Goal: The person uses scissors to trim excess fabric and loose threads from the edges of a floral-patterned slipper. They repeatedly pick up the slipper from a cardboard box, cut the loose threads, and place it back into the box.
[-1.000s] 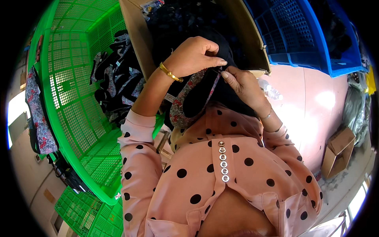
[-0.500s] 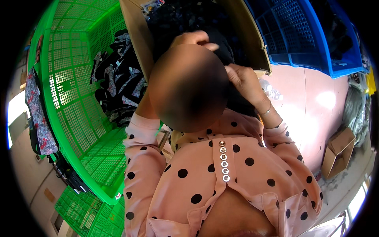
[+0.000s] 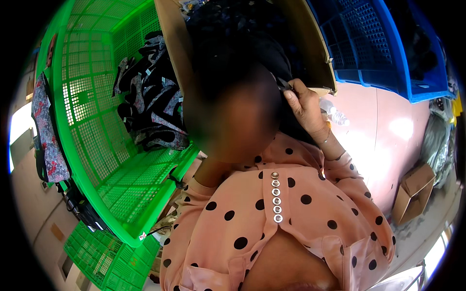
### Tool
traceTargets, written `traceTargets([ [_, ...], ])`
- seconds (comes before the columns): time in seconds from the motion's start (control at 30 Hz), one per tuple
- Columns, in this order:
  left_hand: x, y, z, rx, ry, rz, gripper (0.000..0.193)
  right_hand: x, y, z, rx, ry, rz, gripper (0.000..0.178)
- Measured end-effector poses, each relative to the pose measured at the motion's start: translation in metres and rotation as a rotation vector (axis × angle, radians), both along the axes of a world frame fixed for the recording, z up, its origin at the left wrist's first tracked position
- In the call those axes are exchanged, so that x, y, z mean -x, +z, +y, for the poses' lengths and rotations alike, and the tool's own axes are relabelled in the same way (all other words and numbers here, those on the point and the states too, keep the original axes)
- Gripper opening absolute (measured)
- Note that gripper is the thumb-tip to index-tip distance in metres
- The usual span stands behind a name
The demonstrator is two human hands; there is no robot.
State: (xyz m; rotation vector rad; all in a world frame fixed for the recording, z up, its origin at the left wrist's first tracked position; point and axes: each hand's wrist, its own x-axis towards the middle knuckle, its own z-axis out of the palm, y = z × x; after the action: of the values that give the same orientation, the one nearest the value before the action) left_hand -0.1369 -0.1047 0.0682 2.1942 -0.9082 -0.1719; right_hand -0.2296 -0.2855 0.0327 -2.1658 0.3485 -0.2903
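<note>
The room's crates [image 3: 80, 167] flank the cardboard box [image 3: 172, 46], by whose near right corner the right grip [image 3: 310, 107] pinches a dark piece [image 3: 285, 86], perhaps to steady it; the left grip, blurred over, I cannot tell.

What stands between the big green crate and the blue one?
In the head view, a cardboard box holding dark fabric pieces stands between the big green crate and the blue crate.
</note>
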Motion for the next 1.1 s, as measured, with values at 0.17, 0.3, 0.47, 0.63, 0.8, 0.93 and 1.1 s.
traceTargets([
  [0.17,-0.01,0.012,0.006,0.175,0.044,0.519,0.023,-0.006,0.015,-0.001,0.33,0.168,-0.128,0.038],
  [0.3,-0.009,0.009,0.013,0.284,0.016,0.804,0.021,-0.009,0.029,0.0,0.389,0.2,-0.093,0.038],
  [0.47,-0.007,0.017,0.013,0.33,0.054,1.208,0.021,-0.008,0.045,0.001,0.435,0.184,-0.079,0.038],
  [0.63,0.0,0.032,0.008,0.43,0.046,1.261,0.023,-0.007,0.059,0.001,0.539,0.2,-0.078,0.037],
  [0.8,0.005,0.02,0.012,0.433,0.011,1.308,0.027,-0.005,0.059,-0.005,0.341,0.203,-0.019,0.036],
  [0.93,0.007,0.027,0.012,0.532,0.014,1.326,0.026,0.001,0.066,-0.016,0.162,0.179,0.035,0.04],
  [1.1,0.006,0.03,0.015,0.526,-0.033,1.363,0.024,-0.005,0.088,-0.027,0.515,0.357,-0.054,0.044],
])
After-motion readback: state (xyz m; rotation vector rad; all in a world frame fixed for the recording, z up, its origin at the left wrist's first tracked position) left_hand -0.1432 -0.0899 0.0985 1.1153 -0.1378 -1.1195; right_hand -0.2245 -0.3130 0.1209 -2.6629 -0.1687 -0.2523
